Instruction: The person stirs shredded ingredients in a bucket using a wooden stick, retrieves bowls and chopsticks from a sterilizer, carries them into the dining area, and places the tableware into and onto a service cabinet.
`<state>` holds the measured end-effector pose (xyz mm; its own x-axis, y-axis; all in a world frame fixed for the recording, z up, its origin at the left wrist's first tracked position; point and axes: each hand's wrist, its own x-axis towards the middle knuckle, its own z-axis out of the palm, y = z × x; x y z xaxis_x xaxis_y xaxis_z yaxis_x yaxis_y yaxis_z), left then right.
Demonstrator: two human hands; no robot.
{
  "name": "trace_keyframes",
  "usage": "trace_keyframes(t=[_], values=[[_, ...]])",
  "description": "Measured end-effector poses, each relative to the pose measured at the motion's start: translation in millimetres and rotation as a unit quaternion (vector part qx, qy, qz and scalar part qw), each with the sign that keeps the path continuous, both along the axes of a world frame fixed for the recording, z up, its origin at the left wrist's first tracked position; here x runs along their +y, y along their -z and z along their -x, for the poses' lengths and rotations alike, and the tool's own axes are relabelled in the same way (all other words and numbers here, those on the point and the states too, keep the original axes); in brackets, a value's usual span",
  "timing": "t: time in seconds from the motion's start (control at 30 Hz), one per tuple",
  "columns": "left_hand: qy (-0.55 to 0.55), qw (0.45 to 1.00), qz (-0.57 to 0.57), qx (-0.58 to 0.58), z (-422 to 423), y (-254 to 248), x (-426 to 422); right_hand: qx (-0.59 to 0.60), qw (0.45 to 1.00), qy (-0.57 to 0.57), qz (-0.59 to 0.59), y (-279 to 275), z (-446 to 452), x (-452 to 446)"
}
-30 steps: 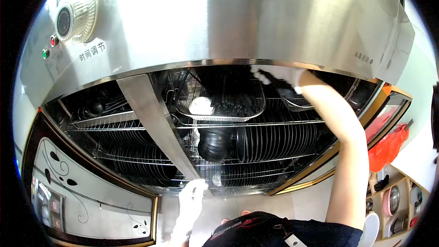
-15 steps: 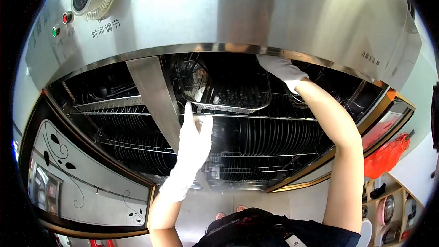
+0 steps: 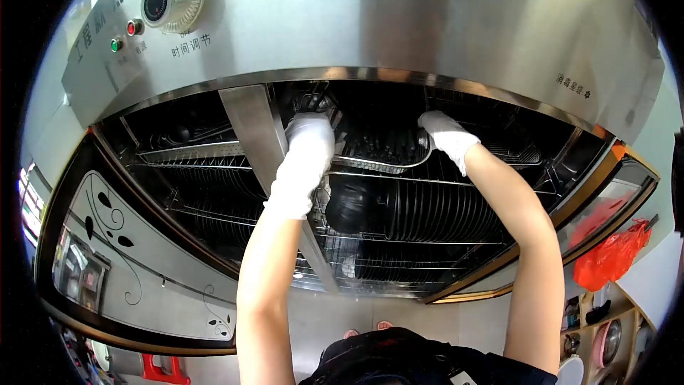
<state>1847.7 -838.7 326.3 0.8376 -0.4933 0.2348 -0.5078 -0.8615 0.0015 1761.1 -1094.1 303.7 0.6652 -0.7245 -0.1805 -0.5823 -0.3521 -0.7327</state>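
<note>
A wire basket point(image 3: 385, 167) holding dark, slender pieces sits on the upper rack inside a steel cabinet. What the pieces are is too dark to tell. My left hand point(image 3: 311, 135), in a white glove, is closed over the basket's left end, its fingertips hidden from view. At the right end, my gloved right hand point(image 3: 447, 139) has its fingers bent round the basket's rim. Rows of dark plates point(image 3: 442, 214) stand on edge in the rack underneath, beside a rounded dark dish point(image 3: 353, 203).
A steel post point(image 3: 256, 132) divides the cabinet opening. Glass doors stand open at left point(image 3: 135, 264) and right point(image 3: 605, 199). Another wire basket point(image 3: 524, 155) is on the right. A red plastic bag point(image 3: 611, 258) hangs beyond the right door, near wooden shelves point(image 3: 616, 324).
My left hand has risen from below the rack onto the basket's left end. My right hand has come out from deeper inside to the right rim. The view has shifted slightly.
</note>
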Motion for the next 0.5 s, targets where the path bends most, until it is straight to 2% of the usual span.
trace_keyframes(t=[0.03,0.07,0.1,0.13,0.17,0.2,0.27,0.3,0.4,0.47,0.5], values=[[-0.036,0.998,0.044,0.035,-17,2,-6,0.044,0.997,0.006,0.058,11,-9,-13],[-0.023,0.999,0.017,0.036,-41,20,-15,0.030,0.996,0.041,0.075,39,-30,-42],[-0.010,0.999,-0.011,0.037,-64,40,-24,0.080,0.965,-0.052,0.245,67,-48,-79],[-0.004,0.998,-0.042,0.036,-79,53,-32,0.126,0.894,-0.143,0.405,92,-62,-115],[0.003,0.997,-0.074,0.034,-95,65,-38,0.167,0.789,-0.225,0.547,102,-68,-133],[0.010,0.994,-0.104,0.030,-110,73,-44,0.148,0.835,-0.217,0.484,95,-69,-132],[0.021,0.986,-0.164,0.027,-130,85,-51,0.035,0.972,-0.068,0.220,34,-26,-53],[0.026,0.980,-0.193,0.027,-132,85,-50,-0.045,0.993,0.027,0.107,1,-1,-9],[0.049,0.982,-0.160,-0.089,-118,68,-36,-0.060,0.992,0.009,0.110,32,-29,-79],[0.068,0.974,-0.138,-0.166,-98,52,-26,-0.070,0.974,0.041,0.210,14,-16,-64],[0.079,0.968,-0.127,-0.202,-86,46,-21,-0.099,0.969,0.052,0.221,-4,-4,-41]])
